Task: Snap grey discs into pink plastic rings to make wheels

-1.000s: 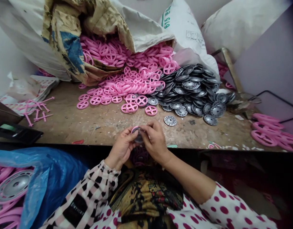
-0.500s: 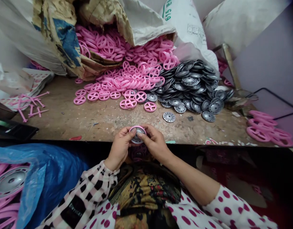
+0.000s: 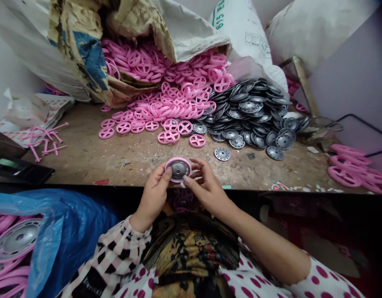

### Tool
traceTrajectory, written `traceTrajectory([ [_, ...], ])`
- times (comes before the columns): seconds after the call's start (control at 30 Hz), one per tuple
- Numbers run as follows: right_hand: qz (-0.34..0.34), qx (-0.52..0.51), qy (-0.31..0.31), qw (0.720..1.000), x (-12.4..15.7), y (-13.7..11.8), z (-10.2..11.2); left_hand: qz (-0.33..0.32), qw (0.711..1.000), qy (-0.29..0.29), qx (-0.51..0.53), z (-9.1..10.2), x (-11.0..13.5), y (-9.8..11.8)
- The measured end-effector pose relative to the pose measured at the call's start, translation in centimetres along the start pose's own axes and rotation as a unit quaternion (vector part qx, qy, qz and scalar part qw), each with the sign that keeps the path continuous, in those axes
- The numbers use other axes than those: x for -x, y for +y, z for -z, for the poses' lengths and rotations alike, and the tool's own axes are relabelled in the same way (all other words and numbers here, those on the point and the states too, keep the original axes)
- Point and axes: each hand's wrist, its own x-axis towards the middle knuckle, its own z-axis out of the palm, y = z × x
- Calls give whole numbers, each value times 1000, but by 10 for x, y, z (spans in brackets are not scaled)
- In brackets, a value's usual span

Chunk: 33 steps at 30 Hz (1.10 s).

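A toy wheel [image 3: 178, 169], a grey hubcap set in a pink rim, is held up at the table's front edge with its grey face toward me. My left hand [image 3: 155, 192] grips it by the left side, thumb on the face. At its lower right, the thumb tip of my right hand [image 3: 209, 188] lies close to the rim; whether it touches I cannot tell. The right fingers are bent and spread apart. Beyond my hands lie a heap of pink spoked wheels [image 3: 175, 105] and, to its right, a pile of grey hubcaps [image 3: 250, 109].
A torn sack [image 3: 82, 49] spills pink wheels at the back. Pink axle-like rods [image 3: 48, 138] and a dark device [image 3: 21, 169] are at left. Below, a blue bag [image 3: 76, 219] contains wheels. Larger pink wheels [image 3: 349, 161] are stacked at the table's right end.
My right hand has loosened from the wheel and its fingers have spread. The wheel, in my left hand, now shows more of its grey face. The view has shifted slightly.
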Motion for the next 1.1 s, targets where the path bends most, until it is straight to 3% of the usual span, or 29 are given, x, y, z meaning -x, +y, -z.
traceTrajectory([
  [0.07, 30, 40, -7, 999, -3, -6, 6, -17, 996, -12, -84, 6, 1, 4],
  [0.17, 74, 62, -64, 993, -9, -15, 11, -56, 978, -20, -200, 10, 5, 5],
  [0.27, 85, 36, -103, 990, -10, -16, 9, -79, 965, -26, -249, 10, 7, 3],
  [0.4, 62, 39, -78, 994, -4, 0, 6, -44, 966, -68, -245, 14, 7, -1],
  [0.5, 32, 111, -118, 986, 6, 11, 7, -7, 956, -104, -276, 22, 3, 1],
  [0.6, 43, 242, -159, 956, 17, 15, 10, -12, 944, -55, -324, 33, -10, 3],
  [0.67, 81, 311, -146, 936, 21, 16, 14, -43, 930, -18, -365, 40, -25, 4],
  [0.8, 135, 443, -31, 886, 2, 22, 38, -126, 866, 15, -484, 48, -68, 1],
  [0.93, 75, 580, 79, 807, -37, 39, 74, -165, 783, 37, -598, 40, -109, -2],
  [1.0, 21, 618, 94, 780, -50, 45, 87, -170, 748, 46, -640, 32, -125, -4],
  [1.1, -26, 632, 75, 771, -58, 47, 95, -156, 710, 42, -686, 22, -143, -7],
])
